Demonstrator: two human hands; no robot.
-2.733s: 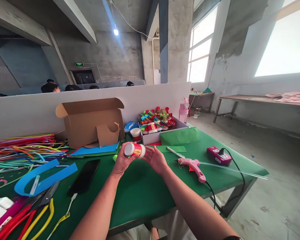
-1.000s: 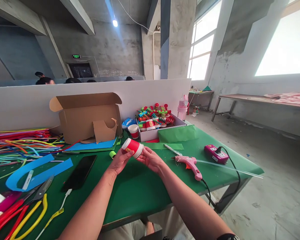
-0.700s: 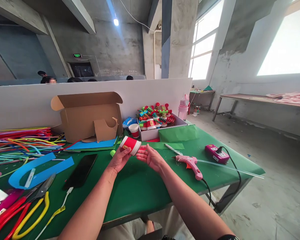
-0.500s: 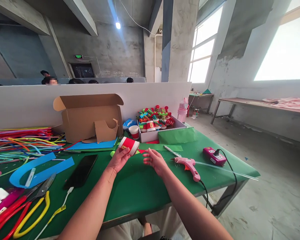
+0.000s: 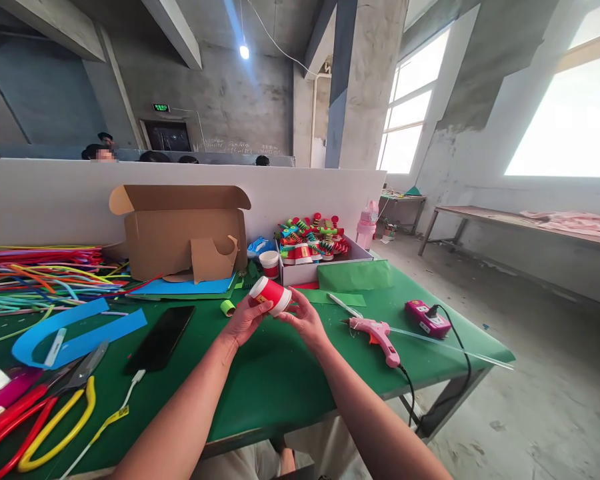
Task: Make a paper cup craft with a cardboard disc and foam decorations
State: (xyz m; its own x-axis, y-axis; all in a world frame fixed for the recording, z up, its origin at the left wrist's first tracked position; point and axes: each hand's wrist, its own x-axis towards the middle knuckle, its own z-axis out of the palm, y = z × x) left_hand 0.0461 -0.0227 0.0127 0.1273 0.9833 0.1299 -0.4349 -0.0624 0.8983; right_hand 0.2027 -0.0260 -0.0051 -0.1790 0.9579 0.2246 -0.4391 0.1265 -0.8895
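Observation:
A red and white paper cup (image 5: 270,295) is held tilted on its side above the green table (image 5: 260,380). My left hand (image 5: 247,321) is closed round its left and lower side. The fingers of my right hand (image 5: 304,320) touch the cup's right end, thumb below and fingertips above. Just left of the cup, a small green paper roll (image 5: 227,307) lies on the table. To the right of my hands rests a pink glue gun (image 5: 377,337) with a clear glue stick in its back end.
At the back stand an open cardboard box (image 5: 185,233), more paper cups (image 5: 269,263) and a box of colourful crafts (image 5: 313,243). Scissors (image 5: 80,387), a phone (image 5: 163,339), blue paper strips (image 5: 105,333) and pipe cleaners (image 5: 45,273) lie left. A purple power socket (image 5: 427,318) sits right.
My right hand has moved left and now touches the cup. My left hand has shifted slightly right with the cup, uncovering the green paper roll.

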